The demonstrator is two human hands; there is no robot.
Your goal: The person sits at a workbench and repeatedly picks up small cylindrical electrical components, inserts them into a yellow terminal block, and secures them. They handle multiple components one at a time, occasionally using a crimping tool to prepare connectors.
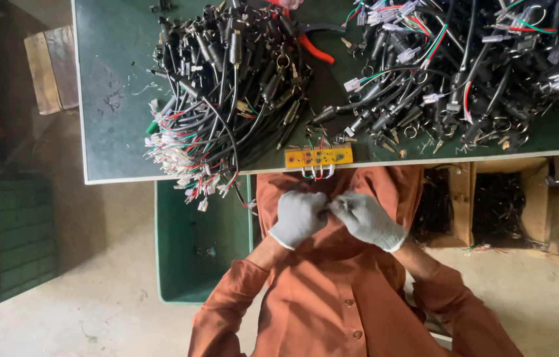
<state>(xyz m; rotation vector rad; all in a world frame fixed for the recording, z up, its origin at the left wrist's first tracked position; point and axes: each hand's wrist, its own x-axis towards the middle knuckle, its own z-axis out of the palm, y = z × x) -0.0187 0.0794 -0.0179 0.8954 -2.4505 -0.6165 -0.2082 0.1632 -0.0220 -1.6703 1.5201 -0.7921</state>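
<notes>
Gloves of grey knit covered both hands, which met just below the table edge, over the lap of a person in a rust-coloured shirt. The left hand (298,217) was curled into a loose fist, and the right hand (366,219) reached toward it at about nine o'clock, the fingertips of the two touching. Something small seemed pinched between them, but it was too hidden to make out, so I cannot tell what either hand held.

At twelve o'clock from the hands, an orange circuit board (318,157) lay on the near edge of the green table (114,99), with red, white and green wires looping off its front. At eleven o'clock a heap of black cable assemblies (233,79) with white plugs spilled over the table edge. A second, wider heap of cables (464,66) filled the table at one o'clock. Red-handled pliers (312,46) lay between the two heaps. A green crate (193,244) stood on the floor at nine o'clock from the hands.
</notes>
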